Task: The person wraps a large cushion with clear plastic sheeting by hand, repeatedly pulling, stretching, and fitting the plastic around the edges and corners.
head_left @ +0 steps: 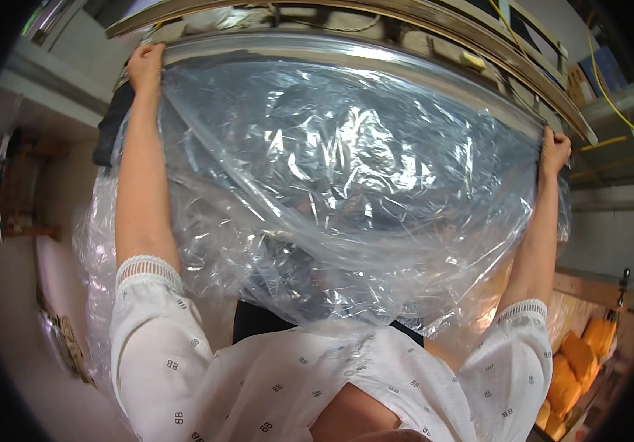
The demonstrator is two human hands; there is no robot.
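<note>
A white short-sleeved fabric blouse with small dark printed motifs is filling the lower middle, nearest the camera, with openwork trim circling its cuffs. Both bare forearms are reaching forward and apart. A large, crinkled, transparent plastic sheet is spreading between them, sagging in folds toward the blouse and throwing back bright glints; its far edge is running from hand to hand in a long, shiny band. The left hand is gripping the left end of that edge, its fingers curling in close. The right hand is pinching the right end, thumb and fingers drawing together on the plastic. A piece of black cloth is hanging just beside the left forearm.

Just beyond the sheet, a long brown wooden rail is stretching across the top, bending with the lens. At upper right, a thin yellow cable is looping down past a blue box. Bright orange bundles are lying at lower right, well apart from the right hand.
</note>
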